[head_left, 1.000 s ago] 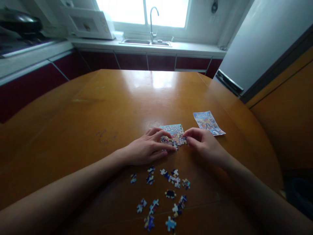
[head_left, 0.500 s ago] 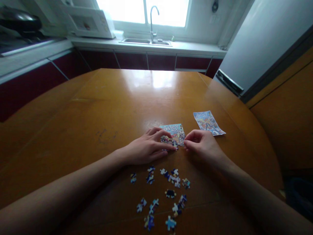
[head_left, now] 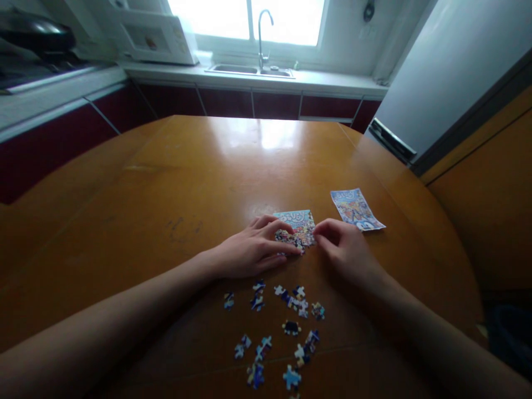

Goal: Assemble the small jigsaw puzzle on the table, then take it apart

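Note:
A partly assembled jigsaw puzzle (head_left: 302, 221) with a light blue top lies flat on the table. Across its left and lower part rests my left hand (head_left: 260, 246), fingers spread and hiding some of it. My right hand (head_left: 344, 241) is at the puzzle's right edge, thumb and forefinger pinched together; whatever they hold is too small or hidden to make out. Several loose puzzle pieces lie nearer to me, among them a light blue piece (head_left: 291, 377) and a dark piece (head_left: 291, 327).
A printed picture sheet (head_left: 357, 209) lies beyond my right hand. All of this is on a wooden table (head_left: 233, 166). Behind the table are a counter with a sink (head_left: 236, 69) and a microwave (head_left: 155, 39); a fridge (head_left: 436, 72) stands at the right.
My right hand has shifted slightly up along the puzzle's right edge, still pinched. My left hand stays on the puzzle. The whole view has moved a little.

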